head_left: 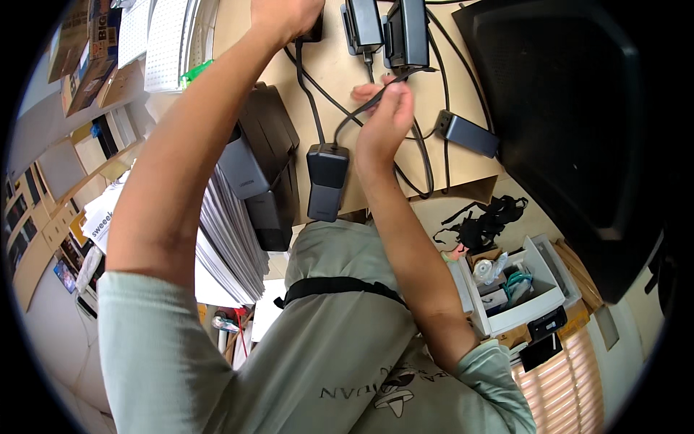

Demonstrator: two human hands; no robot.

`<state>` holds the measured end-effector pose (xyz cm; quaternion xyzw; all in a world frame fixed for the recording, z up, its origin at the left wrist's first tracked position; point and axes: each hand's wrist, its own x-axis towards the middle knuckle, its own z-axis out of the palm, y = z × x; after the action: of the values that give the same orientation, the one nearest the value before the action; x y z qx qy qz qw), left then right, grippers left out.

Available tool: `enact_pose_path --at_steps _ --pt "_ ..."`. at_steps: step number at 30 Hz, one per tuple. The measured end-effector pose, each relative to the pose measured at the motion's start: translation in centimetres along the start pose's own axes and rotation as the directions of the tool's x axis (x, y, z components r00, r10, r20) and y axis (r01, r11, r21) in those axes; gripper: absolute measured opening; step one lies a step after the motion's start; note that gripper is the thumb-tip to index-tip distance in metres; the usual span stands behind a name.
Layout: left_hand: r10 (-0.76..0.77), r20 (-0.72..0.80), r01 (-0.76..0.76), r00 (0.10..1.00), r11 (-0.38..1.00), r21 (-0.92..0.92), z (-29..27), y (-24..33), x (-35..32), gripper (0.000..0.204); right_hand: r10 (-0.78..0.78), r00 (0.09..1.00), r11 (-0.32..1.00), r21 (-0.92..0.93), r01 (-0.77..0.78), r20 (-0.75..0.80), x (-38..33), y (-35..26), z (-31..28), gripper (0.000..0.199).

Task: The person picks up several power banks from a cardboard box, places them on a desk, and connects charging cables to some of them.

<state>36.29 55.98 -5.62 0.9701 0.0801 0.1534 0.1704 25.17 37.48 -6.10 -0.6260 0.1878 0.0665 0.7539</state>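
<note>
My left hand (285, 16) reaches to the top edge, where its fingers run out of the picture. It lies against a dark block (314, 30), mostly hidden, from which a black cable hangs. My right hand (387, 119) pinches a flat black cable (354, 114) between thumb and fingers, its free end pointing right. Both cables run to a dark grey power bank (327, 182) at the table's near edge. Just beyond my right hand, two dark devices (363, 27) stand side by side, the right device (407, 35) slightly nearer.
A small dark adapter (468, 135) rests among looping cables on the wooden table (354, 204). The large black screen (557, 116) fills the right. Dark grey boxes (264, 148) and stacked paper (230, 239) are at left. An open white drawer (524, 289) with small items sits lower right.
</note>
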Motion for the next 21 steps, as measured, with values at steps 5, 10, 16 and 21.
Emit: enact_pose_path --at_steps 5,10,16,21 --pt "0.025 0.149 -0.056 0.988 0.977 0.207 -2.1 1.0 1.0 0.023 0.012 0.993 0.996 0.088 -0.022 0.116 1.3 -3.0 1.1 0.029" --pt "0.033 0.098 -0.042 0.995 0.995 0.09 -0.9 -0.2 1.1 0.025 0.198 0.897 0.979 -0.027 -0.203 0.395 0.1 -3.8 1.7 0.025" --pt "0.066 0.024 -0.065 0.998 0.998 -0.019 -0.3 -0.9 0.9 0.025 0.38 0.798 0.904 -0.004 -0.428 0.468 0.9 1.6 4.9 0.018" --pt "0.109 0.029 -0.111 0.994 0.99 0.086 -1.7 -0.5 0.9 0.026 0.372 0.79 0.927 -0.152 -0.343 0.487 2.6 3.2 6.7 0.022"
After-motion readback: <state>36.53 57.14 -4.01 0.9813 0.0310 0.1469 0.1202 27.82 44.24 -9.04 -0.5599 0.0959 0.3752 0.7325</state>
